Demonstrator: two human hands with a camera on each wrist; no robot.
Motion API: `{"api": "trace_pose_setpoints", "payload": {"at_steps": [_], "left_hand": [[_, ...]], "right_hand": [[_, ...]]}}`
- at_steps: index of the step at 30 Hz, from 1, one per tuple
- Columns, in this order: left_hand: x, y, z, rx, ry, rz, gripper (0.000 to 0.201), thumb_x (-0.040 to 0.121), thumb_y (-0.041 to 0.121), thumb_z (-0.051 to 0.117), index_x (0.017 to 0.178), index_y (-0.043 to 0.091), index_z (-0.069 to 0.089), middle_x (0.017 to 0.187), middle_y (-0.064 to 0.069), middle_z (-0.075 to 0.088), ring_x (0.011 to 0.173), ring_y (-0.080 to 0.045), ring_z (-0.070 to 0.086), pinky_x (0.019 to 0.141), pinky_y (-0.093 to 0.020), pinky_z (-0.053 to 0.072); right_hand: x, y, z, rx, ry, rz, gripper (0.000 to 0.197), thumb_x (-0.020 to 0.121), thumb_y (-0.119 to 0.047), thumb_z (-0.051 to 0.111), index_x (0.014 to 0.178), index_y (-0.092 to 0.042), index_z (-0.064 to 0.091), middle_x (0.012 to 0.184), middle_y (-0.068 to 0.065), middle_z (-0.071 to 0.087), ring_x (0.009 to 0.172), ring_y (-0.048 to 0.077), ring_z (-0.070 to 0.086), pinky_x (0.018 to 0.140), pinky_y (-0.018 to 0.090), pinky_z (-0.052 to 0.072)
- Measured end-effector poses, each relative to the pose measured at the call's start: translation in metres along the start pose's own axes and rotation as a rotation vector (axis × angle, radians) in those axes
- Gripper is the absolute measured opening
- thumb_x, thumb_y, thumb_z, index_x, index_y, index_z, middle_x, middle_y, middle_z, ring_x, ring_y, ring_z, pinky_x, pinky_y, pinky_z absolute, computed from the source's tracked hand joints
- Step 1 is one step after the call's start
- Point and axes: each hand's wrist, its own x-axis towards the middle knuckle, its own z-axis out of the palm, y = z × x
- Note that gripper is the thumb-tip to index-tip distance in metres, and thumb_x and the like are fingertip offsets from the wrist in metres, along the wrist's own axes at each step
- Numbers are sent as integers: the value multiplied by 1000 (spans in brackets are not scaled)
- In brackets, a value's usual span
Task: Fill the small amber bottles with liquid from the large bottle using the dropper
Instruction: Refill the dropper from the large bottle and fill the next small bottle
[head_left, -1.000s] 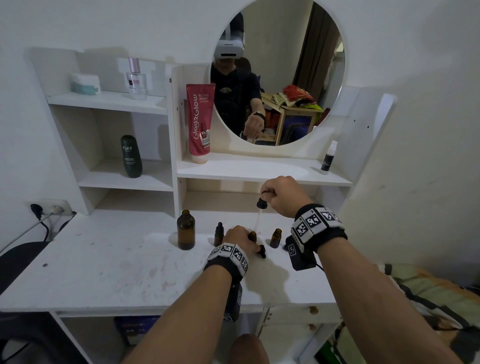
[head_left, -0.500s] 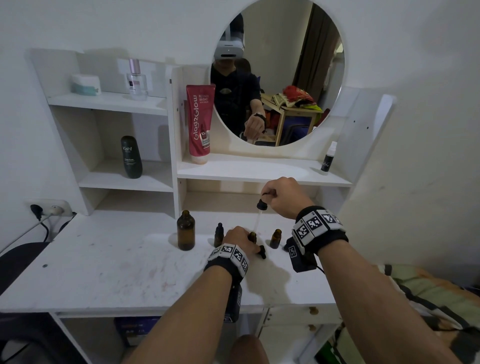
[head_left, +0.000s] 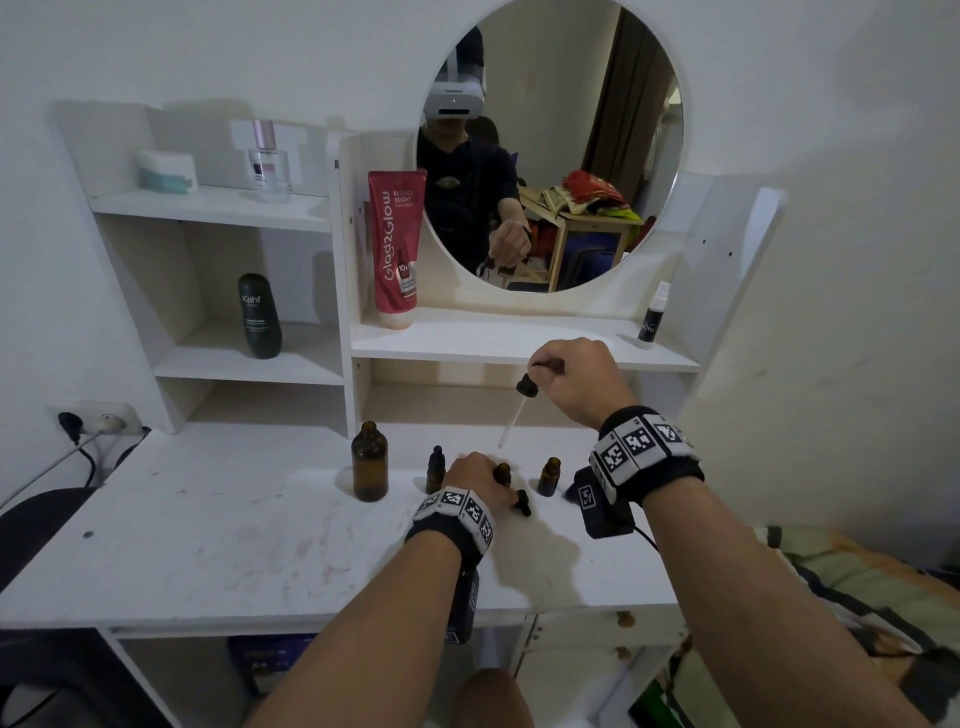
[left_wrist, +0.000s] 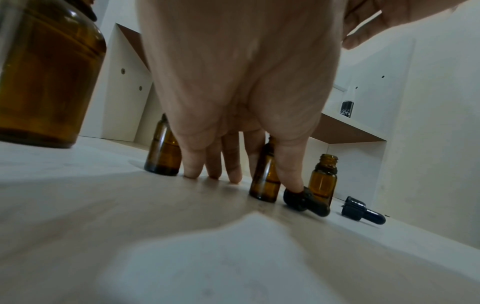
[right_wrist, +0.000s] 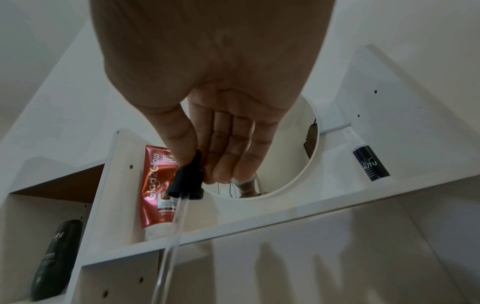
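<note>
A large amber bottle (head_left: 370, 462) stands uncapped on the white desk (head_left: 218, 540). Three small amber bottles stand to its right: a capped one (head_left: 435, 469), a middle one (head_left: 502, 473) and an uncapped one (head_left: 549, 475). My left hand (head_left: 480, 478) holds the middle bottle (left_wrist: 266, 181) between forefinger and thumb (left_wrist: 291, 170), the other fingertips on the desk. My right hand (head_left: 561, 371) pinches the black bulb of the dropper (head_left: 526, 387). Its glass tube (right_wrist: 168, 246) slants down and left, its tip a little above the middle bottle's mouth.
Two loose black dropper caps (left_wrist: 306, 202) (left_wrist: 363, 209) lie on the desk by the right-hand small bottles. Shelves behind hold a red tube (head_left: 397, 249), a dark bottle (head_left: 258, 317) and a small spray bottle (head_left: 653, 317). A round mirror (head_left: 613, 156) hangs above. A plug and cable (head_left: 78, 436) sit at the left.
My right hand has risen slightly, lifting the dropper tip further above the middle bottle. The left hand and the bottles have stayed put.
</note>
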Motion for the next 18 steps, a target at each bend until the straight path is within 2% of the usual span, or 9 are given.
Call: {"api": "trace_pose_setpoints", "payload": {"at_steps": [4,6,8,9,11,14,16,18], "left_hand": [[-3,0,1,63,-18,4,30,76,42,74,78,18,57,79,1,61,90,-18,62,93,-24,29],[-4,-1,2,104,-37,0,34,77,47,71,76,18,54,85,2,62,100,-17,62,102,-28,31],[-8,-3,-1,157,-66,0,38,80,50,68,96,16,62,106,0,64,113,-16,58,106,-31,31],[-11,-4,-6,193,-98,11,45,81,49,67,108,13,62,114,-2,63,116,-19,57,104,-32,34],[-17,-9,-16,235,-195,46,53,81,48,69,116,8,60,119,-7,61,114,-24,58,94,-31,44],[-33,-18,-38,284,-311,51,65,83,50,69,128,5,57,129,-6,58,118,-27,55,101,-40,46],[-41,-30,-57,304,-338,-5,64,81,53,69,122,5,60,121,-7,63,107,-26,60,96,-39,50],[-44,-50,-77,244,-319,-82,53,80,52,72,108,7,64,99,-4,67,87,-22,63,84,-33,54]], "right_hand": [[2,-3,-13,8,50,8,15,85,-16,60,87,-17,75,86,2,73,83,19,62,77,33,52],[3,-7,-18,14,71,15,14,85,-17,61,87,-17,75,86,1,72,84,19,62,78,32,51],[5,-15,-20,48,97,22,13,85,-18,62,86,-18,75,84,0,71,83,18,62,77,31,51],[6,-21,-20,70,105,21,12,84,-18,63,86,-19,75,83,0,71,83,17,62,76,30,51],[9,-35,-16,108,101,-2,11,84,-19,64,85,-20,75,83,0,70,82,17,62,74,29,50],[11,-63,-3,129,32,-84,12,86,-20,63,88,-18,74,85,-1,69,82,17,60,74,29,49],[12,-84,9,122,-4,-135,12,87,-20,62,90,-18,73,85,-1,68,84,17,59,76,31,48],[14,-103,20,108,-6,-162,13,87,-20,60,91,-17,73,88,0,69,86,18,59,77,31,48]]}}
